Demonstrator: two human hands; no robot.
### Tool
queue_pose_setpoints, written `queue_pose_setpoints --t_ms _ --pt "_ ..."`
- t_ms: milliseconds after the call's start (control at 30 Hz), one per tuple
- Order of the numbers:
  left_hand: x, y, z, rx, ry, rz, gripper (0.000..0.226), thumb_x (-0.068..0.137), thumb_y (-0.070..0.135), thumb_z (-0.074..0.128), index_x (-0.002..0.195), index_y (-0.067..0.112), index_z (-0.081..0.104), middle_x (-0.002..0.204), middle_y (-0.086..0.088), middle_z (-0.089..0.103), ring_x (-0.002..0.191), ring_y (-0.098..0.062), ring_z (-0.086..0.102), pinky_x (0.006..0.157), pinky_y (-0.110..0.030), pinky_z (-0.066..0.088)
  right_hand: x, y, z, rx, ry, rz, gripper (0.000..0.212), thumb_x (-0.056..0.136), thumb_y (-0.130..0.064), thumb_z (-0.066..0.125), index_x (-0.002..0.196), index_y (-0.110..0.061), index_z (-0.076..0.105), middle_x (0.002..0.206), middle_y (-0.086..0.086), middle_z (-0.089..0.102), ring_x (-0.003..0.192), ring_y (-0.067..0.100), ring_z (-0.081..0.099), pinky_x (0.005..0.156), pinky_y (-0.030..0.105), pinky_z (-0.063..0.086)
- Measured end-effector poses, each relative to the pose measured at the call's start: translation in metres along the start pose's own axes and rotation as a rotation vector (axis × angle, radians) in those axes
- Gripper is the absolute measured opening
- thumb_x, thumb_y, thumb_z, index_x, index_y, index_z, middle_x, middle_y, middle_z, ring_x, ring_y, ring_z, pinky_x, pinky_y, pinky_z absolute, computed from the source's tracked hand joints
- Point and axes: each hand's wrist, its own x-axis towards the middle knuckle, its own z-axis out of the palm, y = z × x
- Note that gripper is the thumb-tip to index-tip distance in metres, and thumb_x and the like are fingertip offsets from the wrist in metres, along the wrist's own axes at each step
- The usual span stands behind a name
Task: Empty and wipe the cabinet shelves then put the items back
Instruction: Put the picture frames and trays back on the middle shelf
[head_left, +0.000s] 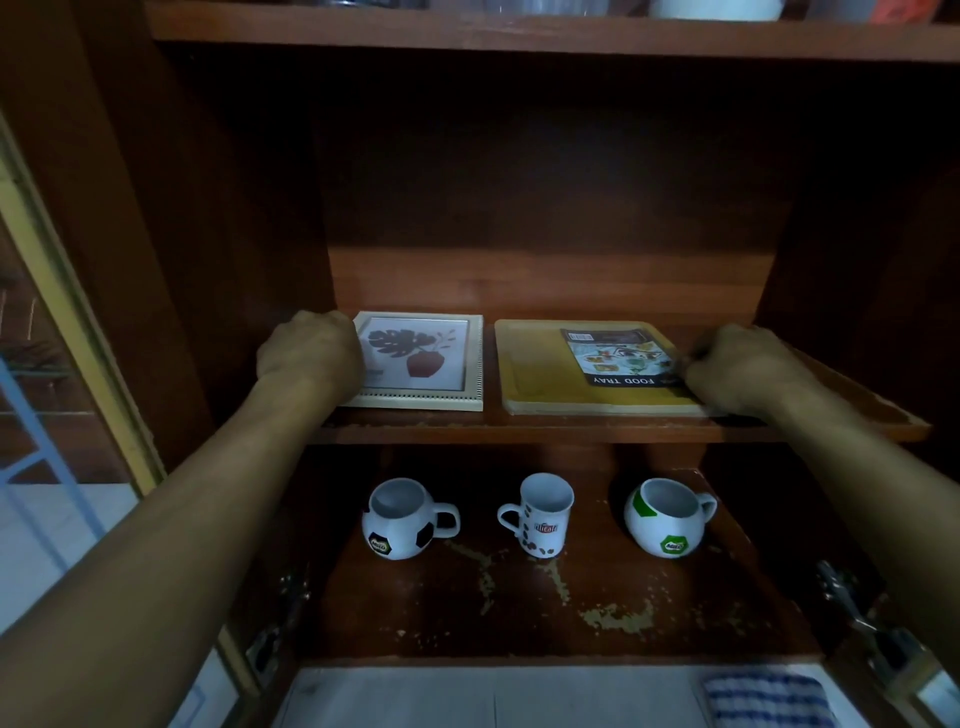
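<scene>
picture frame (422, 365) beside yellow tray (535, 370) with inverted "food tray" label (621, 358)

Both arms stretched forward, entering at 7 and 5 o'clock. Left hand (311, 353) at 9 o'clock, right hand (743, 369) at 3 o'clock. Knuckles up, fingers curled under; grip itself hidden.
</scene>
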Motion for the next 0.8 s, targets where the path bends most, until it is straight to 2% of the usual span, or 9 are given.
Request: queue_pose_setpoints --t_ms 100,333,433,600,667,800 --pt "0.0 -0.003 -0.001 -0.038 -0.018 -0.007 0.047 0.092 0.03 0.063 0.131 0.006 0.05 0.128 -0.021 0.051 0.114 -0.038 0.055 0.084 -0.042 0.048 -0.003 0.002 -0.002 0.02 0.011 0.005 0.042 0.092 -0.05 0.057 0.104 -0.012 0.071 0.106 0.017 0.068 0.089 0.028 0.061 0.071 0.028 0.042" --pt "-0.006 -0.003 -0.005 -0.066 -0.018 -0.023 0.041 0.093 0.023 0.059 0.129 0.005 0.052 0.129 -0.022 0.051 0.114 -0.039 0.055 0.083 -0.04 0.048 -0.017 0.002 -0.009 0.056 0.04 -0.021 0.041 0.094 -0.046 0.054 0.11 -0.011 0.069 0.116 0.02 0.064 0.105 0.034 0.061 0.083 0.033 0.048" --pt "-0.014 -0.001 -0.01 -0.079 0.033 0.004 0.042 0.093 0.031 0.06 0.126 0.006 0.054 0.126 -0.021 0.053 0.112 -0.04 0.055 0.081 -0.04 0.047 -0.029 -0.002 -0.013 0.032 0.069 -0.076 0.039 0.095 -0.046 0.053 0.108 -0.012 0.068 0.118 0.02 0.063 0.109 0.037 0.058 0.086 0.036 0.05" --pt "-0.036 0.009 -0.013 -0.099 0.19 0.144 0.032 0.09 0.015 0.049 0.118 0.004 0.06 0.116 -0.025 0.059 0.106 -0.043 0.056 0.088 -0.045 0.048 -0.049 -0.006 -0.019 0.051 0.136 -0.176 0.045 0.094 -0.043 0.055 0.127 -0.013 0.058 0.129 0.016 0.059 0.119 0.036 0.054 0.095 0.041 0.049" --pt "-0.047 0.014 -0.013 -0.132 0.24 0.224 0.032 0.09 0.023 0.05 0.114 0.005 0.061 0.111 -0.024 0.062 0.103 -0.042 0.056 0.088 -0.049 0.049 -0.056 -0.006 -0.02 0.065 0.148 -0.233 0.048 0.094 -0.042 0.055 0.133 -0.013 0.053 0.133 0.016 0.056 0.122 0.036 0.05 0.097 0.041 0.046" --pt "-0.068 0.029 -0.005 -0.253 0.352 0.387 0.043 0.094 0.034 0.055 0.13 0.01 0.054 0.12 -0.018 0.062 0.11 -0.039 0.056 0.093 -0.053 0.047 -0.069 -0.003 -0.017 0.085 0.131 -0.367 0.063 0.093 -0.044 0.057 0.145 -0.013 0.04 0.147 0.013 0.042 0.135 0.032 0.038 0.108 0.039 0.036"
